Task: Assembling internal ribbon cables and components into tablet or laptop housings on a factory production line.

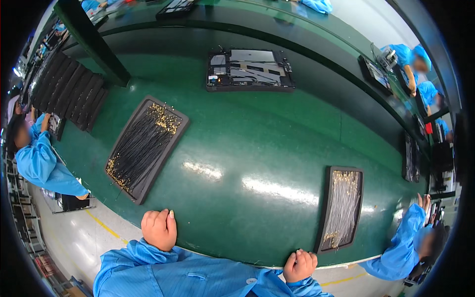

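My left hand rests at the near edge of the green table, its fingers curled into a loose fist and nothing showing in it. Farther right along the same edge, my right hand is closed too, with the knuckles up. Just beyond the left hand lies a dark tray of black cables, thin, with gold-coloured connector ends, set at a slant. Up and right of my right hand stands a tray of grey cables with similar gold ends. Neither hand touches a tray.
An opened electronic device with grey panels sits in a dark tray at the far side. Stacked black trays stand far left by a green post. Blue-sleeved people work at the left and right. A raised shelf runs behind.
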A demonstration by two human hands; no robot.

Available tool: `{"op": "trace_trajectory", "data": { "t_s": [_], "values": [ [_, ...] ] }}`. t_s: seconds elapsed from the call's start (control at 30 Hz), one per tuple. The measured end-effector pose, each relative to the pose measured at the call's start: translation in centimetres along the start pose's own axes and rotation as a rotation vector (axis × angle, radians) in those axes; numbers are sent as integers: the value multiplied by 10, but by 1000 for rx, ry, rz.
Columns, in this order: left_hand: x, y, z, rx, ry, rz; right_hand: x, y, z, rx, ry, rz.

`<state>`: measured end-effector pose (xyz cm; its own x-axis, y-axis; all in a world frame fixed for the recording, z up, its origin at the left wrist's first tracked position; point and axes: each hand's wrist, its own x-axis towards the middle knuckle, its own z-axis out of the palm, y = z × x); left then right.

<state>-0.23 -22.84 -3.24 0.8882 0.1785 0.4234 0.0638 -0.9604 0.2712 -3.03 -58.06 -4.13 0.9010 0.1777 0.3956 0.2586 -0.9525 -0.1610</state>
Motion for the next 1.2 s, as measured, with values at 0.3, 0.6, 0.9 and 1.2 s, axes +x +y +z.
{"op": "trace_trajectory", "data": {
  "t_s": [0.3,0.6,0.9,1.2],
  "values": [
    [4,1,-2,19,-60,-35,16,-9,-7,39,-41,-28],
    [7,0,4,42,-103,-7,11,6,1,86,-37,-84],
    [9,3,7,45,-91,-2,24,5,-10,-32,-63,-182],
    [10,2,8,27,-58,-1,17,7,-9,5,-53,-126]
  ]
}}
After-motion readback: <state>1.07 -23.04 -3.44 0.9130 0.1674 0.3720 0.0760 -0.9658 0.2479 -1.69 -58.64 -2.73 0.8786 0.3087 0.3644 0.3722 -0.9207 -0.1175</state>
